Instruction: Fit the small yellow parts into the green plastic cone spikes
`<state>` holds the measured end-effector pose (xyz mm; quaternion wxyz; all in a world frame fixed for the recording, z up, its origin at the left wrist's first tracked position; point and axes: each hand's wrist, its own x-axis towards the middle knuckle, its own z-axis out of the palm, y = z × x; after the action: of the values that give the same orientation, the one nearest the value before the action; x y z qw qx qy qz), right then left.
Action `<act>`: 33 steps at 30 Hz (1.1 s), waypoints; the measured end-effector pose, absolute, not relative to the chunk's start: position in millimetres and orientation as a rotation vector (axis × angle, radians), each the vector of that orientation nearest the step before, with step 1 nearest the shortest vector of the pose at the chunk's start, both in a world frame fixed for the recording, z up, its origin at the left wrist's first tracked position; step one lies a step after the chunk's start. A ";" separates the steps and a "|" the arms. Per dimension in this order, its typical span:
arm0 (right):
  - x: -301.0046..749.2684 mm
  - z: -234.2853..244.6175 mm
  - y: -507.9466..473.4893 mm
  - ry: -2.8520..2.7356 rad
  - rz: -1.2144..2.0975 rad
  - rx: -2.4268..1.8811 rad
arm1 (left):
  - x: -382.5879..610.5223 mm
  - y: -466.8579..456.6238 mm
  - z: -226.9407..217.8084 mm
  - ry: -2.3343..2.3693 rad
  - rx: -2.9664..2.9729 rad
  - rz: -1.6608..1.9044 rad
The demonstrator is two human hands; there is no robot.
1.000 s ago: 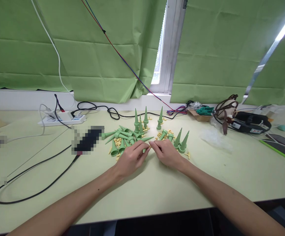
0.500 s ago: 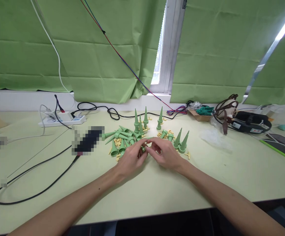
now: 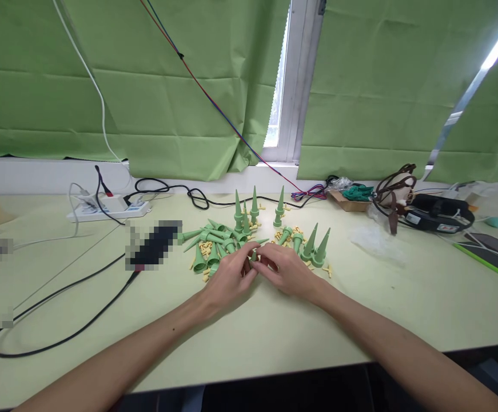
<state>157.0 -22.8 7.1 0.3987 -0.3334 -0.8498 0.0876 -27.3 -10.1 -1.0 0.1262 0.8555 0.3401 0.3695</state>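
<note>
My left hand [image 3: 232,269] and my right hand [image 3: 283,268] meet over the table, fingertips pinched together. Between them is a green plastic watering spike [image 3: 254,255], mostly hidden by the fingers. A pointed green tip [image 3: 264,241] shows just beyond the fingertips. To the left lies a heap of green cone-shaped spikes [image 3: 214,234] with small yellow plastic pieces [image 3: 206,249] among them. Several spikes stand upright behind my hands, such as one green spike [image 3: 280,207]. Two more upright spikes [image 3: 320,252] are right of my right hand, near a small yellow valve piece [image 3: 329,271].
A white power strip [image 3: 109,209] and a blurred dark device [image 3: 156,245] with a looping black cable [image 3: 60,286] are on the left. Toward the right are a clear plastic bag [image 3: 377,243], a cardboard box [image 3: 349,202] and a black headset [image 3: 439,214].
Both hands stay nearly in place while the fingers shift on the green spike. The right fingertips have moved slightly down, and a pointed green tip shows more beyond the hands.
</note>
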 end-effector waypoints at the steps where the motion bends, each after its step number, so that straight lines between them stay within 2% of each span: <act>1: 157.0 6.8 -22.4 -2.143 0.224 -0.844 | -27.4 -9.7 -1.4 1.001 2.498 1.074; 6: 157.5 9.1 -18.7 -2.048 0.219 -0.886 | -25.8 -9.9 0.5 0.979 2.516 1.177; 11: 164.4 19.8 -6.0 -1.870 0.148 -1.112 | -24.0 -12.8 4.3 0.971 2.481 1.291; 20: 174.0 37.8 37.4 -1.898 0.128 -1.507 | -23.7 -15.8 3.3 0.830 2.582 1.253; 33: 161.0 38.6 80.6 -1.963 0.170 -1.712 | -22.8 -19.4 4.1 0.738 2.598 1.162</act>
<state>161.0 80.6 38.6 0.2625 -0.6329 -0.7257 0.0627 -22.8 -19.4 4.1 0.1007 0.8791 0.2497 0.3933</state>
